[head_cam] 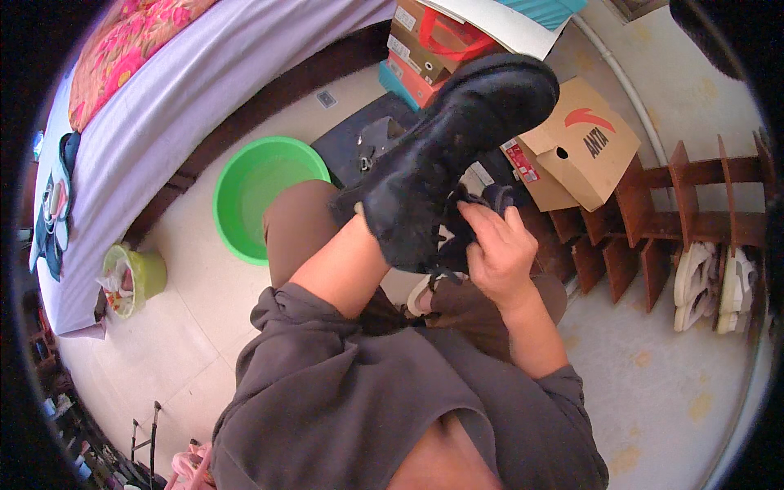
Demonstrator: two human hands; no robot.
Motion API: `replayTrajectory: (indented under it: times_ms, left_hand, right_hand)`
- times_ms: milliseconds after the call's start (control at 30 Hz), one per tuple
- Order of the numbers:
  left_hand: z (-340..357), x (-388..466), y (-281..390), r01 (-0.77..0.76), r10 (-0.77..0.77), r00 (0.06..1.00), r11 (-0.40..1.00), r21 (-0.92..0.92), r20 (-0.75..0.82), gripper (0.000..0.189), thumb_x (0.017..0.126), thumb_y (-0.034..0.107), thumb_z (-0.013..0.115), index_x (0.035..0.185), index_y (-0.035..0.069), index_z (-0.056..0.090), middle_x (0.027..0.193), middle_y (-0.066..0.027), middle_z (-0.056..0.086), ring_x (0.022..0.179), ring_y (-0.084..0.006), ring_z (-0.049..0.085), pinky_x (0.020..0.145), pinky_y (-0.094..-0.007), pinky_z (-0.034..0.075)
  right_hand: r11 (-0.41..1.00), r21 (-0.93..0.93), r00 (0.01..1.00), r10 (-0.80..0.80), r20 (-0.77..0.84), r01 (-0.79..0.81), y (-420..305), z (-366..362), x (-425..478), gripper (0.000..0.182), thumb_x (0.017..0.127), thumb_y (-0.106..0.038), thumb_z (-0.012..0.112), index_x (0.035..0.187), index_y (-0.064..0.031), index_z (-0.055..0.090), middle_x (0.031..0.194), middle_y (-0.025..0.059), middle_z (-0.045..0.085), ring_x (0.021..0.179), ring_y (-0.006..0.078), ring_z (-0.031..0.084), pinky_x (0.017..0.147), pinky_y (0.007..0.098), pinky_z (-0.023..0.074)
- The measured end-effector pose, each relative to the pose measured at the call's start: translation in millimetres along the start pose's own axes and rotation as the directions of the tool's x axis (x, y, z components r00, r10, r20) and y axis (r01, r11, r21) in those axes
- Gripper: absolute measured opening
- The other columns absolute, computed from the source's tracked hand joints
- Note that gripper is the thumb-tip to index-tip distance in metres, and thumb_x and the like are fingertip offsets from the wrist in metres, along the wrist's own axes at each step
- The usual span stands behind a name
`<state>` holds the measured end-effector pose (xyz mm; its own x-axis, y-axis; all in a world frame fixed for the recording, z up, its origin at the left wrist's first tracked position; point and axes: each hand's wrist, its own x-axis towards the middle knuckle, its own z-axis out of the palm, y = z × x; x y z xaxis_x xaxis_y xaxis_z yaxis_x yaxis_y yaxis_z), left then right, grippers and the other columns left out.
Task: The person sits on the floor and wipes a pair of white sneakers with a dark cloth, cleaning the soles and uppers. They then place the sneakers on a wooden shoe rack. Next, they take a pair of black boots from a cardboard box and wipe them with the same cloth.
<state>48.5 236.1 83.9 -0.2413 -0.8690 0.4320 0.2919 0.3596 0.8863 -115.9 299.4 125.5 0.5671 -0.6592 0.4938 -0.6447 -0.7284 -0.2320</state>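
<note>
A black leather boot is held up in front of me, its rounded toe pointing to the upper right. My left forearm runs into the boot's opening, so the left hand itself is out of sight inside. Beside the boot's shaft, my right hand pinches a dark piece of cloth between thumb and fingers. Black laces hang loose at the boot's lower edge. Whether the cloth touches the boot is hard to make out.
A green basin with liquid stands on the floor, left of my knee. Shoe boxes are stacked ahead, and a cardboard ANTA box rests on a wooden shoe rack. At left are a bed and a small green bin.
</note>
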Motion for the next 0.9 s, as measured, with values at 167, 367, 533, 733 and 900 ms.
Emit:
replayTrajectory:
  times_ms: [167,367,533,733,900]
  left_hand:
    - [-4,-11,-1,0.002,-0.002,1.000,1.000,0.017,0.016,0.036,0.096,0.013,0.050,0.130,0.001,0.052,0.129,-0.0130,0.056,0.115,-0.0214,0.055,0.102,-0.0338,0.044]
    - [-4,-16,2,-0.009,0.007,0.999,0.999,0.045,0.034,0.036,0.096,0.013,0.050,0.129,0.001,0.052,0.128,-0.0130,0.056,0.115,-0.0214,0.055,0.102,-0.0339,0.044]
    - [-2,-5,-3,-0.015,0.012,0.999,0.997,0.071,0.045,0.036,0.095,0.014,0.051,0.129,0.001,0.052,0.128,-0.0130,0.056,0.115,-0.0215,0.055,0.102,-0.0339,0.044]
    - [0,-15,2,-0.030,0.024,0.998,0.995,0.098,0.063,0.036,0.095,0.014,0.051,0.129,0.001,0.053,0.128,-0.0131,0.056,0.114,-0.0215,0.056,0.101,-0.0339,0.044]
    - [-2,-17,4,-0.049,0.040,0.996,0.992,0.118,0.084,0.036,0.095,0.014,0.051,0.129,0.001,0.053,0.128,-0.0131,0.056,0.114,-0.0215,0.056,0.101,-0.0340,0.045]
  right_hand:
    - [0.993,0.104,0.983,0.072,-0.167,-0.056,8,-19,0,0.041,0.065,0.009,0.052,0.104,0.0012,0.063,0.104,0.0160,0.068,0.095,0.0312,0.065,0.078,0.0379,0.0467]
    - [0.999,0.036,0.961,0.024,-0.274,-0.015,-1,-47,16,0.042,0.067,0.006,0.054,0.107,-0.0020,0.062,0.107,0.0140,0.068,0.096,0.0305,0.065,0.083,0.0396,0.0459]
    - [0.995,0.033,0.977,-0.089,-0.192,0.097,-10,-46,30,0.044,0.068,0.003,0.054,0.110,-0.0042,0.062,0.112,0.0122,0.066,0.094,0.0285,0.064,0.076,0.0394,0.0464]
    - [0.982,0.050,0.983,-0.181,-0.027,0.182,-41,-25,26,0.043,0.067,0.001,0.058,0.108,-0.0057,0.065,0.110,0.0080,0.066,0.085,0.0303,0.060,0.074,0.0374,0.0491]
    - [0.965,-0.063,0.966,-0.258,-0.033,0.255,-30,-15,26,0.040,0.068,-0.003,0.060,0.107,-0.0086,0.068,0.109,0.0038,0.066,0.070,0.0263,0.054,0.060,0.0324,0.0468]
